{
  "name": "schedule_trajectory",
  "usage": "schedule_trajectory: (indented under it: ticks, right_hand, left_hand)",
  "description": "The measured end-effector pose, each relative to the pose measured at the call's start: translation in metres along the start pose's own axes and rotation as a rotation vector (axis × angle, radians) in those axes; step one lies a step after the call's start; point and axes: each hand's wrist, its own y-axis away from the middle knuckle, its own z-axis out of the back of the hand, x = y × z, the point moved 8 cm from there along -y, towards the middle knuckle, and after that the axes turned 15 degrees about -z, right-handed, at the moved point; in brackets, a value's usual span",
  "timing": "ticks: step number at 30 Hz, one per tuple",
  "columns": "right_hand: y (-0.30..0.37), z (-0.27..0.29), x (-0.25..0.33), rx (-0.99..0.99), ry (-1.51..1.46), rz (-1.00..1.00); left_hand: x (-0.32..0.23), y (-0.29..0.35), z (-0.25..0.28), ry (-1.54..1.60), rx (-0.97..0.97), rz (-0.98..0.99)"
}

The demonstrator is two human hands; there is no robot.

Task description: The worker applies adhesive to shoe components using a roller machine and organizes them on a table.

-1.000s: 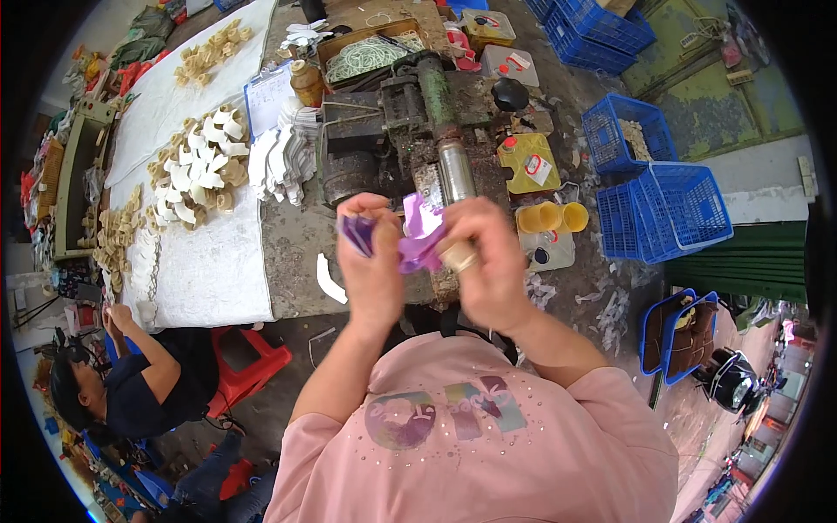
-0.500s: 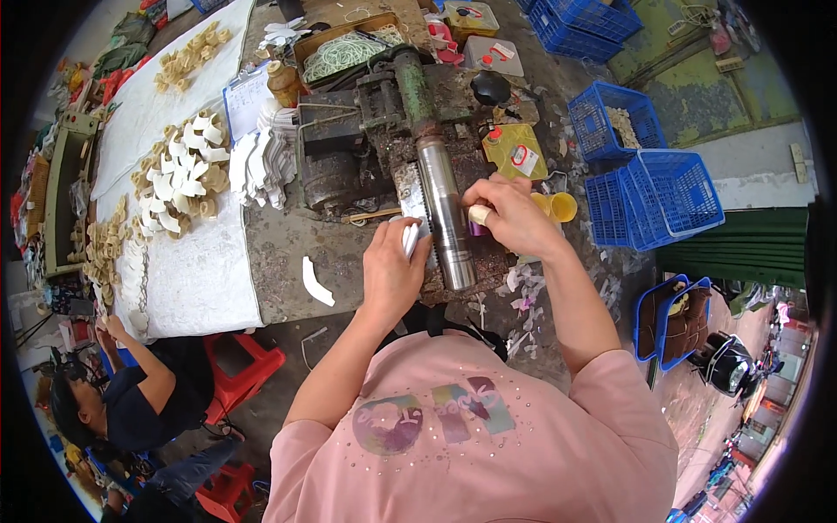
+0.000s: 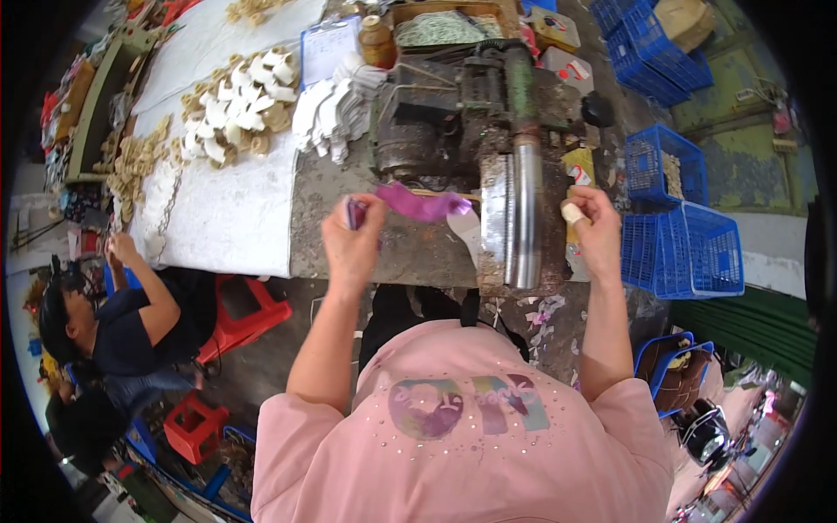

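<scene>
My left hand [image 3: 351,242] is closed on a folded purple piece, above the bench's front edge. A shiny purple strip [image 3: 423,205] stretches from beside its fingers toward the machine; whether it is the same piece I cannot tell. A curved white piece [image 3: 468,234] lies on the bench against the machine's left side. The polished metal roller [image 3: 527,213] of the machine stands between my hands. To its right, my right hand [image 3: 600,234] has curled fingers, with a cream covering [image 3: 572,213] on the thumb. Whether anything is inside those fingers is hidden.
White curved pieces [image 3: 336,105] are stacked left of the greasy machine [image 3: 418,131]. More white and tan pieces [image 3: 235,109] lie on a white cloth [image 3: 235,222]. Blue crates [image 3: 697,248] stand at the right. A person [image 3: 131,322] sits at the left near a red stool [image 3: 248,318].
White pieces were in my left hand; now it has purple material. Both hands have moved away from the roller, left and right. My view has shifted, moving the bench across the picture.
</scene>
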Motion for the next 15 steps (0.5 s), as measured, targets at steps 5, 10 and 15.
schedule_trajectory:
  ticks: [5, 10, 15]
  right_hand:
    - [0.005, 0.009, 0.001, -0.02, -0.082, -0.004]
    - [0.006, 0.007, -0.003, -0.03, -0.099, -0.056]
    - [0.005, 0.005, -0.001, -0.054, -0.089, -0.042]
  left_hand:
    - [0.022, -0.016, 0.068, -0.617, -0.1, -0.607]
    - [0.121, 0.028, 0.062, -0.819, 0.463, -0.527]
    - [0.173, 0.052, 0.071, -0.839, 0.559, -0.311]
